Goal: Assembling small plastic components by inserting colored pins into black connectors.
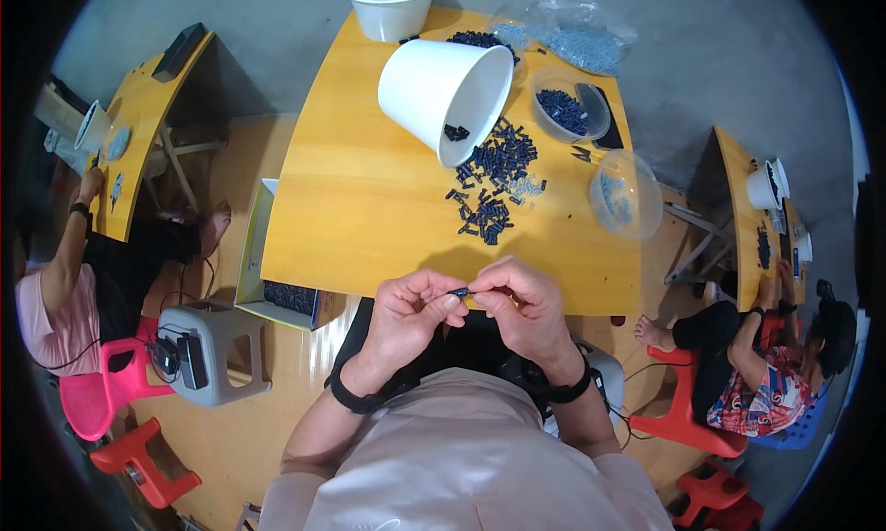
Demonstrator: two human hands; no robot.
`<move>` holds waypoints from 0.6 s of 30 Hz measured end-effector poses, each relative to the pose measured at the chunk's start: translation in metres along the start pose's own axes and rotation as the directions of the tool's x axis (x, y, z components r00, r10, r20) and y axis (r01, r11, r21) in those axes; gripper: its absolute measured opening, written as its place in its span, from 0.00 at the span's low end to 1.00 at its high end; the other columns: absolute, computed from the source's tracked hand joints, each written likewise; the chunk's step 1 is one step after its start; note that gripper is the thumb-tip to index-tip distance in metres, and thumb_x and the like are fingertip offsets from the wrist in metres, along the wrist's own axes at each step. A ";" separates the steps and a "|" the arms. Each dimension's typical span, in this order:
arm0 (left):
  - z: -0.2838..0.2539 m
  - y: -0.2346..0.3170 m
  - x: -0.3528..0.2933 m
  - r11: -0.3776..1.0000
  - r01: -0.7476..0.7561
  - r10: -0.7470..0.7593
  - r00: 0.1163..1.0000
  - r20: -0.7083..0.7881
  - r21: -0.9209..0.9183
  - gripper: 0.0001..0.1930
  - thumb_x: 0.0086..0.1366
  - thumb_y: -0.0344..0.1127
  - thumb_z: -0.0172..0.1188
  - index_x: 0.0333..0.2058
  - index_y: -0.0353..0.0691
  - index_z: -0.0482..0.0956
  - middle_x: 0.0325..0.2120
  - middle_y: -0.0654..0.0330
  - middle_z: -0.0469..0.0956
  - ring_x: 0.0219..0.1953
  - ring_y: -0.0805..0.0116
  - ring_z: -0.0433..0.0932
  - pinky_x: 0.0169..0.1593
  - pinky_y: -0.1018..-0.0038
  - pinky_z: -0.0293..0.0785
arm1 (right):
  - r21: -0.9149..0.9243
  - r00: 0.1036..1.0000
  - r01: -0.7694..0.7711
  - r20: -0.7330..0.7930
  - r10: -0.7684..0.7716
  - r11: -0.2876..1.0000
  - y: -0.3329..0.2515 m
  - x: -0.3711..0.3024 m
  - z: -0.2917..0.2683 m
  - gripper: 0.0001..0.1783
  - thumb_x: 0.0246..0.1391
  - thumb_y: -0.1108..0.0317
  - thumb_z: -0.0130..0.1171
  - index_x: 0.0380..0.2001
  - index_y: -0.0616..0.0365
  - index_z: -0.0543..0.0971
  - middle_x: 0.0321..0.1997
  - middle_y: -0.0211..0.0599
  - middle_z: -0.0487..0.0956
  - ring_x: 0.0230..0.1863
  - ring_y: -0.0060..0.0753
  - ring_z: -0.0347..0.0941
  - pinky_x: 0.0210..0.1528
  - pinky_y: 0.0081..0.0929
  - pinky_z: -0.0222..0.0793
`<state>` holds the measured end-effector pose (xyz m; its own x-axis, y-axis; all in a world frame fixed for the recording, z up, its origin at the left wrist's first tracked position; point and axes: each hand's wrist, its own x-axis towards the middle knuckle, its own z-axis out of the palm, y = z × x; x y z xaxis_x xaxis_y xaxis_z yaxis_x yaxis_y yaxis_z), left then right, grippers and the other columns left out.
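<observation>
Just in front of the table's near edge, my left hand (411,314) and my right hand (524,308) meet, thumbs and forefingers pinched. Between the fingertips is a small black plastic piece (459,292), its ends partly covered; the left fingers grip it, and the right fingers are closed at its right end. Loose black pieces (486,219) like it lie on the yellow table (346,180) beyond my hands. Beside them is a scatter of small clear pieces (528,186). A tipped white bucket (425,88) has a few black pieces inside its mouth.
Toward the right stand a clear tub (595,116) of dark pieces, yellow-handled snips (581,153) and another clear container (637,194). A full white bucket (392,14) and a bag of clear parts (591,42) sit at the back. Other people work at tables left and right.
</observation>
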<state>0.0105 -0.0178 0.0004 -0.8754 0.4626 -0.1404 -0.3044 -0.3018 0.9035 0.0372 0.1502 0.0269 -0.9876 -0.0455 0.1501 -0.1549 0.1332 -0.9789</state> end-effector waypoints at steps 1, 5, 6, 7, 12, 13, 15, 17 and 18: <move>0.000 -0.001 -0.001 1.000 -0.013 0.013 1.000 0.013 0.001 0.06 0.62 0.22 0.53 0.37 0.32 0.77 0.26 0.60 0.79 0.26 0.77 0.77 0.32 0.82 0.75 | -0.006 1.000 0.002 -0.004 -0.002 1.000 -0.001 -0.001 0.000 0.05 0.46 0.83 0.55 0.28 0.63 0.75 0.28 0.36 0.75 0.28 0.27 0.72 0.30 0.20 0.67; 0.002 -0.001 -0.003 1.000 -0.006 0.006 1.000 0.006 0.004 0.06 0.62 0.22 0.53 0.37 0.32 0.77 0.26 0.60 0.79 0.26 0.78 0.77 0.32 0.83 0.75 | -0.038 1.000 0.019 -0.016 -0.019 0.999 -0.001 -0.004 -0.003 0.06 0.46 0.84 0.54 0.28 0.63 0.75 0.27 0.36 0.76 0.27 0.27 0.72 0.30 0.20 0.67; 0.004 0.001 -0.004 0.999 0.011 -0.011 1.000 -0.007 0.032 0.05 0.62 0.23 0.54 0.36 0.32 0.77 0.25 0.60 0.79 0.26 0.77 0.77 0.33 0.82 0.75 | -0.037 1.000 0.016 -0.013 -0.017 0.999 -0.001 -0.005 -0.002 0.06 0.46 0.84 0.54 0.28 0.63 0.75 0.27 0.36 0.76 0.27 0.27 0.72 0.30 0.20 0.67; 0.005 0.002 -0.004 0.998 0.029 -0.028 0.999 -0.021 0.060 0.05 0.62 0.23 0.54 0.36 0.32 0.76 0.25 0.60 0.79 0.26 0.77 0.77 0.34 0.81 0.75 | -0.041 1.000 0.027 -0.011 -0.027 0.999 -0.002 -0.005 -0.002 0.06 0.46 0.84 0.54 0.28 0.63 0.75 0.27 0.36 0.76 0.27 0.27 0.72 0.30 0.21 0.67; 0.004 0.003 -0.005 0.998 0.030 -0.030 0.999 0.010 0.063 0.05 0.62 0.22 0.54 0.36 0.32 0.77 0.24 0.60 0.79 0.25 0.77 0.76 0.33 0.81 0.74 | -0.089 0.994 0.108 0.022 -0.106 0.990 0.001 -0.007 -0.005 0.07 0.48 0.85 0.53 0.29 0.63 0.76 0.29 0.31 0.74 0.23 0.16 0.68 0.24 0.13 0.63; 0.004 0.004 -0.005 0.997 0.038 -0.038 0.999 0.014 0.062 0.05 0.61 0.22 0.54 0.36 0.32 0.77 0.24 0.60 0.79 0.25 0.77 0.76 0.32 0.82 0.74 | -0.104 0.996 0.091 0.016 -0.090 0.990 -0.003 -0.006 -0.005 0.06 0.46 0.84 0.54 0.27 0.63 0.75 0.27 0.34 0.75 0.25 0.23 0.70 0.26 0.17 0.65; 0.003 0.005 -0.006 0.994 0.054 -0.057 0.998 0.029 0.091 0.05 0.61 0.22 0.54 0.36 0.32 0.77 0.24 0.60 0.79 0.25 0.77 0.76 0.32 0.82 0.74 | -0.118 0.997 0.074 0.009 -0.073 0.990 -0.006 -0.006 -0.005 0.06 0.44 0.84 0.54 0.26 0.62 0.75 0.26 0.37 0.75 0.26 0.30 0.72 0.29 0.22 0.66; 0.004 0.006 -0.007 0.990 0.070 -0.075 0.996 0.043 0.120 0.05 0.61 0.22 0.55 0.36 0.32 0.77 0.24 0.60 0.79 0.25 0.77 0.76 0.32 0.82 0.74 | -0.177 0.994 0.112 0.028 -0.109 0.978 -0.006 -0.007 -0.007 0.06 0.43 0.85 0.54 0.25 0.62 0.74 0.25 0.37 0.75 0.25 0.32 0.72 0.28 0.22 0.66; 0.005 0.008 -0.007 0.989 0.068 -0.075 0.996 0.048 0.130 0.05 0.61 0.21 0.54 0.36 0.32 0.78 0.23 0.61 0.78 0.25 0.79 0.75 0.31 0.83 0.74 | -0.177 0.994 0.112 0.027 -0.108 0.978 -0.006 -0.007 -0.008 0.06 0.43 0.85 0.54 0.25 0.62 0.74 0.25 0.37 0.75 0.25 0.32 0.72 0.28 0.22 0.66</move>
<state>0.0163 -0.0192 0.0102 -0.8312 0.5232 -0.1882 -0.3120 -0.1587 0.9367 0.0452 0.1574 0.0326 -0.9640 -0.0865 0.2515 -0.2659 0.3009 -0.9158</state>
